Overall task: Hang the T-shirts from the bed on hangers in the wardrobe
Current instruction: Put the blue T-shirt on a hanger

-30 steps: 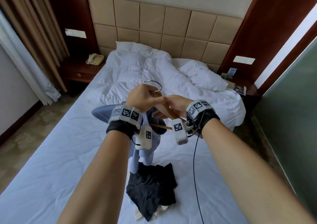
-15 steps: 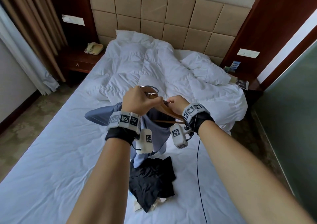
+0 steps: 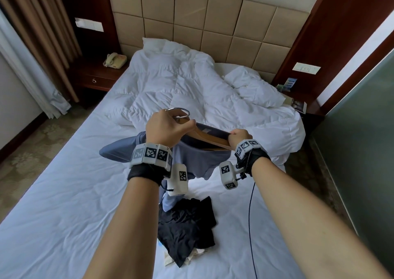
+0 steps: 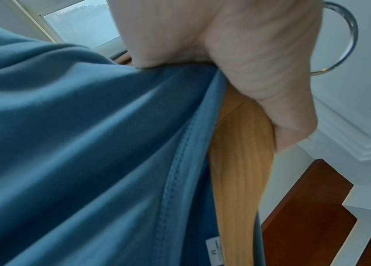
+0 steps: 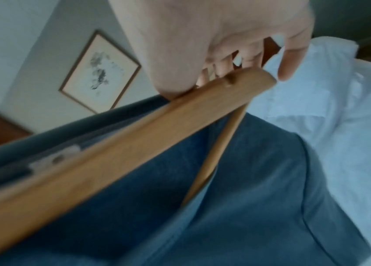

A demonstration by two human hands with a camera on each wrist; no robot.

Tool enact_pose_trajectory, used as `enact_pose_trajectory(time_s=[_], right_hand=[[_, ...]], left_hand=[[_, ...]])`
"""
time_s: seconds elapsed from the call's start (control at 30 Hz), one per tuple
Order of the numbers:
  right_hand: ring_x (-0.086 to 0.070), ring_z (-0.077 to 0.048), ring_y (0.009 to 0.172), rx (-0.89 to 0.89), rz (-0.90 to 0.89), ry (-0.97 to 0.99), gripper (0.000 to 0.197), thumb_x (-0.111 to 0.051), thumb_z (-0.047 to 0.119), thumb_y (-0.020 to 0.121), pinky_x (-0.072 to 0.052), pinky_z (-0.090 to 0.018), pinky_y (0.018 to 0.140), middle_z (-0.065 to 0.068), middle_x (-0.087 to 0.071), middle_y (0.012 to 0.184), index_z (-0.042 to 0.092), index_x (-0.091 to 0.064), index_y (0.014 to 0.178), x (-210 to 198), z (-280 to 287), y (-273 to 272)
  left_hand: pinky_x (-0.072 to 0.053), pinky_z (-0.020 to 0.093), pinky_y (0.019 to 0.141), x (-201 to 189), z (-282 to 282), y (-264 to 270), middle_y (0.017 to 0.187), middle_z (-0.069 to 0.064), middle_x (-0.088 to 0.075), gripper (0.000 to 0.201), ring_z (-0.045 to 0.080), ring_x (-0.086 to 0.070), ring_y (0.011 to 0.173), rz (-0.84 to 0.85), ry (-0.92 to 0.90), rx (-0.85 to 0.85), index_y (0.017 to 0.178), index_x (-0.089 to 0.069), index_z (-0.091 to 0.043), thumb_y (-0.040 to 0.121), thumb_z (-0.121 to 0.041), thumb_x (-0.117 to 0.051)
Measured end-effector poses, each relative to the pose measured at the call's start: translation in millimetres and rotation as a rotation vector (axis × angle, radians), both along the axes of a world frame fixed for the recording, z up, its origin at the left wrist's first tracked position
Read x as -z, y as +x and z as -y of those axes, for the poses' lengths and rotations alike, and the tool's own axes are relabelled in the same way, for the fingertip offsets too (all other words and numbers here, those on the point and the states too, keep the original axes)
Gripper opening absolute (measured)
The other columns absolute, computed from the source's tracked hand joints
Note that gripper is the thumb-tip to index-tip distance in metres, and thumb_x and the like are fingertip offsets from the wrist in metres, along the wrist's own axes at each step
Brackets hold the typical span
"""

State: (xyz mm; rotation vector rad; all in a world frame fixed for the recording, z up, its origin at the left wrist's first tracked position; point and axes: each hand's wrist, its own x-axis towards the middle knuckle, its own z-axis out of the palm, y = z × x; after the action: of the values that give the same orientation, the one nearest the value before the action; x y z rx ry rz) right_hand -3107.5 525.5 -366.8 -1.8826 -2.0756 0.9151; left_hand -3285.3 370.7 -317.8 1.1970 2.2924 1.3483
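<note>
Two hands are engaged above the bed: left hand clenched round the wooden hanger neck, right hand pinching the blue T-shirt collar over the hanger's end. Collar stretch or shirt slip is risked if pulled hard.
</note>
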Motion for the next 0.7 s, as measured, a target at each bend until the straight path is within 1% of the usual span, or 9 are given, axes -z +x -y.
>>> enact_pose_trajectory(time_s=[0.03,0.1,0.13,0.2,0.27,0.33,0.4,0.57,0.7], right_hand=[[-0.056,-0.027,0.08,0.001,-0.004,-0.044,0.019,-0.05,0.01,0.088,-0.043,-0.027,0.067,-0.007,-0.067,0.085,0.012,-0.07,0.089,3,-4,4],[-0.05,-0.02,0.09,0.012,-0.037,-0.15,0.031,-0.048,0.011,0.097,-0.044,-0.023,0.07,-0.016,-0.066,0.115,0.002,-0.066,0.121,9,-10,12],[-0.048,-0.018,0.094,0.028,-0.076,-0.191,0.037,-0.048,0.011,0.099,-0.048,-0.023,0.076,-0.015,-0.061,0.12,-0.001,-0.058,0.132,11,-11,15],[-0.047,-0.018,0.097,0.079,-0.137,-0.228,0.041,-0.048,0.012,0.1,-0.051,-0.031,0.094,-0.007,-0.051,0.113,0.0,-0.053,0.138,15,-12,21],[-0.05,-0.019,0.092,0.079,-0.097,-0.192,0.036,-0.05,0.013,0.097,-0.051,-0.029,0.088,-0.005,-0.052,0.106,0.002,-0.061,0.13,20,-14,29],[-0.054,-0.023,0.078,0.082,-0.016,-0.081,0.022,-0.054,0.016,0.094,-0.044,-0.026,0.072,-0.007,-0.06,0.091,0.005,-0.071,0.1,23,-13,37],[-0.056,-0.031,0.073,0.079,0.072,0.015,0.022,-0.054,0.02,0.091,-0.041,-0.028,0.066,-0.011,-0.061,0.078,0.008,-0.064,0.075,24,-12,44],[-0.062,-0.043,0.099,-0.021,0.347,0.212,0.019,-0.049,0.016,0.092,-0.044,-0.037,0.075,-0.018,-0.064,0.104,0.013,-0.067,0.099,23,-8,48],[-0.062,-0.041,0.095,-0.064,0.387,0.254,0.02,-0.05,0.011,0.091,-0.044,-0.035,0.073,-0.019,-0.065,0.105,0.011,-0.069,0.098,23,-8,48]], left_hand=[[-0.053,0.025,0.066,-1,0,0,0.065,-0.014,-0.068,0.018,0.008,-0.066,0.074,0.002,0.003,-0.009,0.069,-0.069,-0.038,0.061,-0.055,-0.067],[-0.053,0.025,0.066,-2,0,1,0.064,-0.014,-0.068,0.017,0.007,-0.066,0.073,-0.002,0.003,-0.022,0.067,-0.067,-0.039,0.061,-0.055,-0.067],[-0.053,0.026,0.065,-1,-1,2,0.065,-0.013,-0.068,0.017,0.007,-0.066,0.072,-0.004,0.002,-0.026,0.066,-0.066,-0.038,0.062,-0.055,-0.066],[-0.054,0.029,0.065,-1,-3,4,0.065,-0.011,-0.068,0.023,0.007,-0.065,0.071,-0.013,0.0,-0.031,0.065,-0.068,-0.033,0.061,-0.056,-0.065],[-0.054,0.033,0.064,1,-4,6,0.065,-0.008,-0.067,0.031,0.009,-0.064,0.069,-0.031,-0.001,-0.033,0.065,-0.07,-0.028,0.061,-0.057,-0.063],[-0.053,0.033,0.063,1,-5,7,0.064,-0.007,-0.066,0.034,0.009,-0.063,0.068,-0.037,0.003,-0.036,0.064,-0.069,-0.026,0.06,-0.058,-0.061],[-0.053,0.032,0.062,0,-5,8,0.062,-0.006,-0.066,0.034,0.01,-0.063,0.068,-0.035,0.007,-0.041,0.064,-0.07,-0.025,0.06,-0.058,-0.062],[-0.053,0.033,0.062,-3,-7,12,0.061,-0.003,-0.065,0.035,0.012,-0.062,0.067,-0.029,0.029,-0.053,0.065,-0.069,-0.022,0.061,-0.056,-0.062],[-0.055,0.036,0.069,-6,-8,12,0.068,-0.001,-0.07,0.041,0.016,-0.066,0.073,-0.05,0.025,-0.083,0.074,-0.074,-0.019,0.061,-0.056,-0.062]])
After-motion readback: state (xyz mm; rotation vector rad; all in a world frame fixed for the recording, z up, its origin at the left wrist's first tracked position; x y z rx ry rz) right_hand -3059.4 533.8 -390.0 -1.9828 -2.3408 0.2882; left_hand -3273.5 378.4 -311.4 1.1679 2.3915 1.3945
